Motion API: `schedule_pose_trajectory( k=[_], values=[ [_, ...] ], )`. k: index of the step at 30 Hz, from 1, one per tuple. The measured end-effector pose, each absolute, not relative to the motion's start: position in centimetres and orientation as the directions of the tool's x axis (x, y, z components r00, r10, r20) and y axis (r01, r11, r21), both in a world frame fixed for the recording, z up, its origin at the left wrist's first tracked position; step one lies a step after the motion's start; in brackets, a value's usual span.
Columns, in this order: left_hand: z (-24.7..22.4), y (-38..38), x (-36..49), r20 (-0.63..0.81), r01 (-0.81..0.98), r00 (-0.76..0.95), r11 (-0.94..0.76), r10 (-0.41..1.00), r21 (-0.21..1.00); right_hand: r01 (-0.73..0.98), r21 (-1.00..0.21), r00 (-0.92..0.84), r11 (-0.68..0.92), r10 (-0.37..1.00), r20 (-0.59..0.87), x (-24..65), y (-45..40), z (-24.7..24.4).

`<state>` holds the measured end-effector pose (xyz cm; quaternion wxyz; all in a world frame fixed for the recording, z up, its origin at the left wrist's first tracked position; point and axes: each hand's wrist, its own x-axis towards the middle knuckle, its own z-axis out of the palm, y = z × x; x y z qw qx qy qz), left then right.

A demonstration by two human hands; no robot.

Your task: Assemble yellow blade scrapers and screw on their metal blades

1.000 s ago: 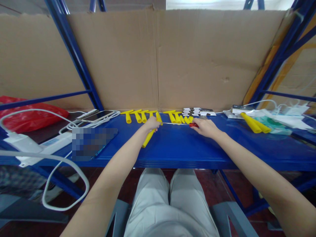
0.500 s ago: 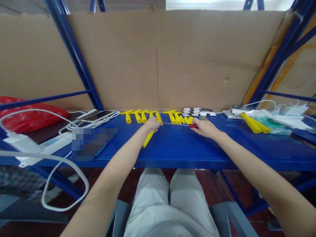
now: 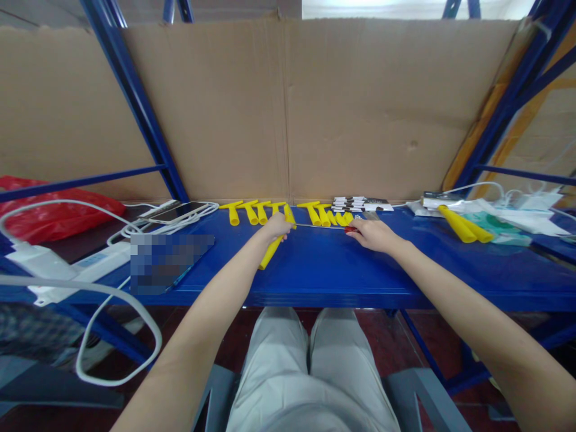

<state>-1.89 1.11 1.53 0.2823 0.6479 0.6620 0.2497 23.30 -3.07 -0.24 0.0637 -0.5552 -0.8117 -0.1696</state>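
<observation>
My left hand (image 3: pixel 278 227) is closed round a yellow T-shaped plastic handle (image 3: pixel 270 254), whose tube slants down toward the table's front edge while its crosspiece shows above the fingers. In my right hand (image 3: pixel 372 233) is a screwdriver (image 3: pixel 352 229) with a red grip, held level. Its thin metal shaft points left and meets the yellow piece at my left hand; the tip is hidden there. Behind the hands, several more yellow T-shaped handles (image 3: pixel 248 211) lie along the back of the blue table (image 3: pixel 333 264), with others (image 3: pixel 314 213) right of the middle.
A stack of black-and-white packets (image 3: pixel 362 204) lies at the back, right of the yellow pieces. Two yellow tubes (image 3: pixel 463 227) rest on plastic bags at the right. To the left are a phone (image 3: pixel 180 211), a white power strip (image 3: pixel 96 264) with cables, and a red bag (image 3: pixel 58 207). Cardboard (image 3: pixel 360 108) closes the back.
My right hand has shifted and turned very slightly on the screwdriver. My left hand and the yellow handle stay in place.
</observation>
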Motion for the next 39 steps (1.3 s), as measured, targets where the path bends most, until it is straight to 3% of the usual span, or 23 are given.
schedule_pose_trajectory(
  k=[6,24,39],
  values=[
    [1.43,1.19,-1.91,-0.044,0.723,0.006,0.026,0.999,0.691,0.929,0.165,-0.367,0.332,0.885,0.288,23.41,-2.94,-0.45],
    [1.32,1.33,-1.93,-0.036,0.727,0.006,0.021,0.999,0.686,0.927,0.232,-0.353,0.295,0.894,0.274,23.29,-3.1,-0.26],
    [1.33,1.29,-1.98,-0.044,0.734,0.002,0.028,0.999,0.679,0.936,0.134,-0.347,0.325,0.916,0.202,23.11,-2.94,-0.32]
  ],
)
